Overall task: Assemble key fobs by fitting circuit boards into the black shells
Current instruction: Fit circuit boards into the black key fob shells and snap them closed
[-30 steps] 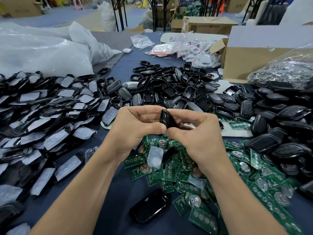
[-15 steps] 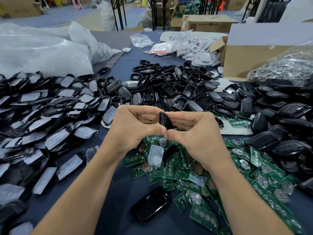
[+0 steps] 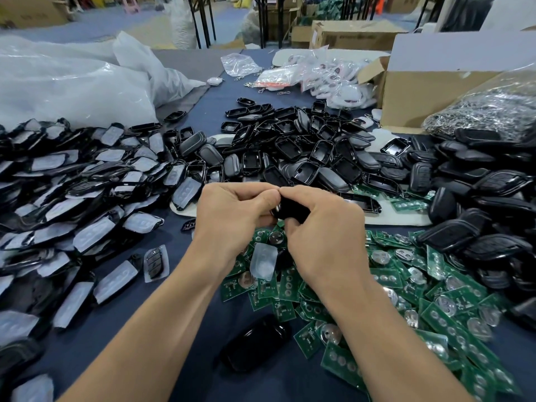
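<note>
fingers of left hand (image 3: 232, 216) and right hand (image 3: 322, 227) mostly hide black shell (image 3: 290, 208).

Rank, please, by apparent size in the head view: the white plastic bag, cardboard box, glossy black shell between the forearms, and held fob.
1. white plastic bag
2. cardboard box, close behind, both cut off
3. glossy black shell, flattered by nearness
4. fob, mostly hidden by the left hand and right hand

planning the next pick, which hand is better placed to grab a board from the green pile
Right, likely. The right hand sits over the boards, which spread out to its side. The left hand is at the pile's left edge. Both grip the fob, so one must let go first.
</note>
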`<move>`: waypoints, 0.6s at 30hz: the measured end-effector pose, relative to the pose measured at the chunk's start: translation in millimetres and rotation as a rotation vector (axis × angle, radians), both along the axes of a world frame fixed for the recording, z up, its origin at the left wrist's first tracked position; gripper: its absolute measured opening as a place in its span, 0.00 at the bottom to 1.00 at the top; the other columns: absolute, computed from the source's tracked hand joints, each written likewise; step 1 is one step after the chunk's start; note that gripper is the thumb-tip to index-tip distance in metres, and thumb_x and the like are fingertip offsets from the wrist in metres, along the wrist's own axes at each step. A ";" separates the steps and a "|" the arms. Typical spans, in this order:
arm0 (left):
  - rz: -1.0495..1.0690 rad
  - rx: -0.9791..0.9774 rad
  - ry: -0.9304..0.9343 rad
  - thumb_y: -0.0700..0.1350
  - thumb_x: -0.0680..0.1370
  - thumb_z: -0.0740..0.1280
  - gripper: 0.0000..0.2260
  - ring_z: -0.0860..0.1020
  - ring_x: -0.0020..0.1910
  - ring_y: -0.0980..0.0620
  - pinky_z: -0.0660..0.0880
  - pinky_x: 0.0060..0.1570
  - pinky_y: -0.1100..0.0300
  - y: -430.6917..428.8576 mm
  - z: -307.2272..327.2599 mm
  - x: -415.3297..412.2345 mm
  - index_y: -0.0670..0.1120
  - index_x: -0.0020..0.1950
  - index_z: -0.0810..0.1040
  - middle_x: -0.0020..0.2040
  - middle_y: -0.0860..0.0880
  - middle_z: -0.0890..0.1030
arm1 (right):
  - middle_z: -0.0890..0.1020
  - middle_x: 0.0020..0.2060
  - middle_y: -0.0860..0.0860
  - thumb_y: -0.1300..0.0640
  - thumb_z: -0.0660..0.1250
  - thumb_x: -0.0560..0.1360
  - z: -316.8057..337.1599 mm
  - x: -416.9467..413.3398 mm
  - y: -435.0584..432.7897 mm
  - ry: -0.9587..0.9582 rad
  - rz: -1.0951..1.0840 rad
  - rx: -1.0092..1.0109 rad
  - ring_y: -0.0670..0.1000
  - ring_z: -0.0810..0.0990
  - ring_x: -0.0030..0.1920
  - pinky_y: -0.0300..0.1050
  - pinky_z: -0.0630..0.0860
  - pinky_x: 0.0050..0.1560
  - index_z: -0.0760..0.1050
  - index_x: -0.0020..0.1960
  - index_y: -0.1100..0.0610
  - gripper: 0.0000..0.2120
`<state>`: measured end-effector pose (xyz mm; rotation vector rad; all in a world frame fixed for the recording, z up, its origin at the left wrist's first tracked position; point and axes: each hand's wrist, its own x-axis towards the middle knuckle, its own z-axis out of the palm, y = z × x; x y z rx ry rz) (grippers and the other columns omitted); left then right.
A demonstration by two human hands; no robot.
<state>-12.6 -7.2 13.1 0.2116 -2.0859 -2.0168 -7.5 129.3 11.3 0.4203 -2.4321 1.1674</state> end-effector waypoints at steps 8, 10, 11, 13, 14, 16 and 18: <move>0.010 0.039 0.085 0.34 0.77 0.74 0.14 0.87 0.43 0.49 0.84 0.42 0.61 -6.0 1.4 0.0 0.54 0.41 0.90 0.41 0.48 0.88 | 0.88 0.38 0.49 0.62 0.74 0.72 0.7 -19.6 15.2 -0.432 0.106 -0.564 0.57 0.87 0.42 0.62 0.85 0.48 0.88 0.45 0.45 0.12; -0.022 0.024 0.088 0.36 0.77 0.75 0.12 0.87 0.44 0.50 0.83 0.43 0.61 -5.6 0.8 0.6 0.54 0.43 0.90 0.42 0.49 0.88 | 0.88 0.37 0.50 0.66 0.75 0.72 0.2 -20.3 17.6 -0.419 0.136 -0.618 0.54 0.88 0.39 0.54 0.85 0.48 0.88 0.44 0.46 0.14; -0.043 0.014 0.086 0.37 0.77 0.75 0.11 0.87 0.44 0.50 0.83 0.43 0.61 -5.0 0.7 1.0 0.54 0.45 0.90 0.42 0.49 0.88 | 0.88 0.37 0.50 0.67 0.75 0.72 -0.2 -20.3 18.1 -0.413 0.155 -0.635 0.53 0.88 0.38 0.49 0.85 0.46 0.88 0.44 0.47 0.14; -0.084 -0.010 0.095 0.38 0.77 0.75 0.12 0.88 0.44 0.50 0.83 0.44 0.62 -4.7 1.0 1.8 0.56 0.46 0.90 0.43 0.49 0.89 | 0.88 0.38 0.50 0.69 0.75 0.71 -0.8 -20.2 18.9 -0.415 0.189 -0.662 0.52 0.87 0.39 0.43 0.83 0.44 0.88 0.44 0.48 0.15; -0.098 -0.018 0.106 0.38 0.77 0.75 0.13 0.88 0.45 0.50 0.83 0.45 0.62 -5.2 1.4 1.8 0.57 0.46 0.90 0.43 0.49 0.89 | 0.89 0.39 0.50 0.70 0.76 0.71 -1.1 -20.5 19.1 -0.420 0.202 -0.673 0.52 0.87 0.39 0.43 0.82 0.44 0.88 0.45 0.49 0.15; -0.106 -0.035 0.140 0.37 0.76 0.75 0.14 0.88 0.45 0.50 0.83 0.47 0.61 -6.2 1.4 1.5 0.58 0.46 0.89 0.43 0.50 0.89 | 0.89 0.40 0.51 0.71 0.75 0.70 -0.9 -21.5 20.1 -0.425 0.220 -0.689 0.51 0.88 0.41 0.42 0.81 0.44 0.88 0.45 0.51 0.16; -0.100 -0.053 0.179 0.36 0.76 0.75 0.16 0.87 0.45 0.51 0.83 0.48 0.59 -6.0 1.3 1.0 0.59 0.45 0.89 0.43 0.51 0.89 | 0.89 0.41 0.50 0.71 0.75 0.71 0.1 -22.0 20.6 -0.424 0.228 -0.670 0.50 0.88 0.42 0.43 0.81 0.45 0.88 0.46 0.50 0.16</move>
